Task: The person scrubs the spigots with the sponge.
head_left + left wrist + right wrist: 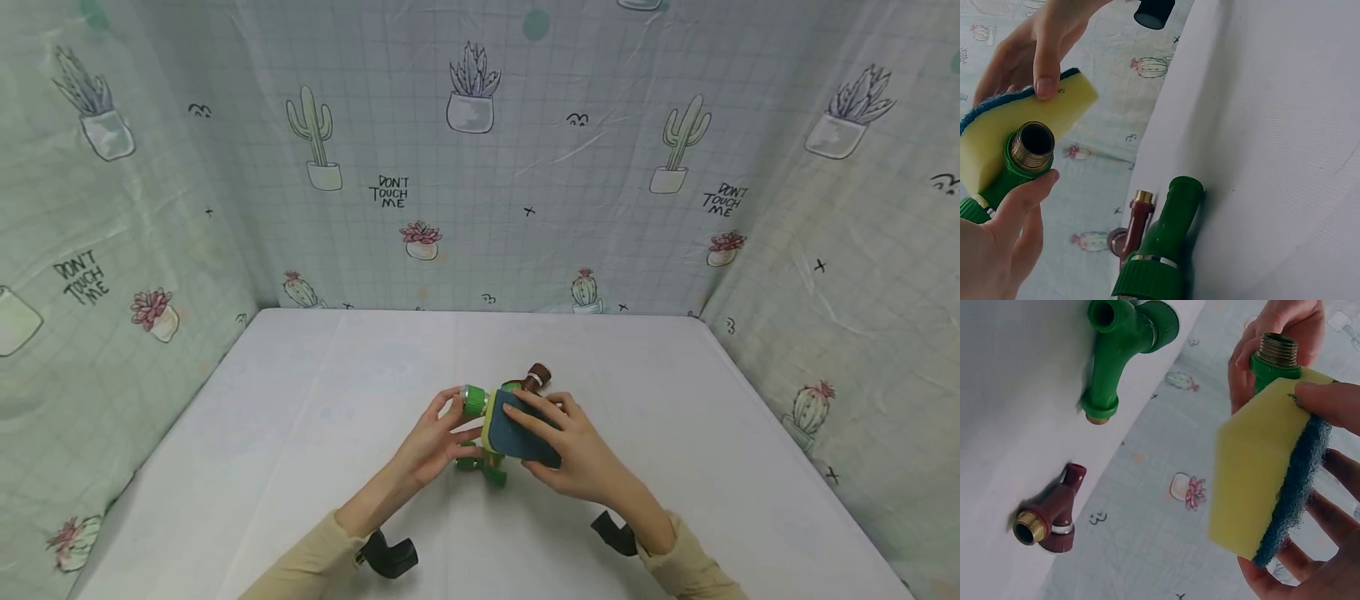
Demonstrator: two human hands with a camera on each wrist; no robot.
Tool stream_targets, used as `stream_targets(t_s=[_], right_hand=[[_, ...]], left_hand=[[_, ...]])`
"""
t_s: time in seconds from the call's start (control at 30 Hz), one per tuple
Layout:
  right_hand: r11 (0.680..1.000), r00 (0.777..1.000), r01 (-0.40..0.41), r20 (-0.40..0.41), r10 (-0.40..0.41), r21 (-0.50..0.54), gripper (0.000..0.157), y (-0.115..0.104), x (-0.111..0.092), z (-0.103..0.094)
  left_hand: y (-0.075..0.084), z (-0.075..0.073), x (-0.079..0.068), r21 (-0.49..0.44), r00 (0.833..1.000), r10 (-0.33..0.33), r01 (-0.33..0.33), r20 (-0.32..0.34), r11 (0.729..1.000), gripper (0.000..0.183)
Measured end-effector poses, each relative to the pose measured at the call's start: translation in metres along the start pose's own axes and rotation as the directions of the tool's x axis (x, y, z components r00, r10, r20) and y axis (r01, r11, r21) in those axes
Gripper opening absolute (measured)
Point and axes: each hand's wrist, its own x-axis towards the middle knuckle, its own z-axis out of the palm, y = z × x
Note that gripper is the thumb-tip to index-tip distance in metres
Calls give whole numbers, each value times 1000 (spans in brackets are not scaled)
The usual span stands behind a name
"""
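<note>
My left hand (pixel 429 448) grips a green tap (pixel 473 401) with a ridged knob and a brass threaded end (pixel 1032 152). In my right hand (pixel 583 454) is a sponge (pixel 1250 469), yellow foam with a dark blue scouring side. Its foam lies against the body of the held tap, and the blue side faces my right palm, fingers spread across it. Part of the tap is hidden behind the sponge in the head view. Below the hands, a second green tap (pixel 1107 375) rests on the white table. Beyond it lies a brown tap (pixel 1054 515) with a brass end.
The white table (pixel 360 367) is bounded by a hanging cloth (pixel 525 167) printed with potted cacti at the back and both sides. Black wrist-worn pieces show below the left wrist (pixel 388 557) and the right wrist (pixel 615 533).
</note>
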Motion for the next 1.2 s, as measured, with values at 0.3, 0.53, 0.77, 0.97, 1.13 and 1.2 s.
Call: stream_targets(t_s=[0.3,0.53,0.77,0.97,1.13,1.2], right_hand=[[999,999,53,-2,-53,-9,77,-4,-4,-1],[999,999,37,-28,-38,-23,74,-2,-1,-2],[998,998,-19,-61,15,-59,73,2,-1,-2],[995,993,-35,-117,24,-90,74,9,0,-5],[997,992,-21,-123,12,-74,74,10,0,-3],[998,993,-21,-119,14,-60,74,10,0,-3]], left_hand=[[3,2,2,1,1000,12,-12,-17,1000,34],[5,1,-1,8,1000,4,-4,4,1000,36],[3,1,-6,33,999,-19,17,47,999,41],[1,4,-11,-14,995,-48,49,82,999,32],[3,4,-13,-47,996,-39,43,80,998,23],[4,4,-13,-62,996,-44,49,79,997,21]])
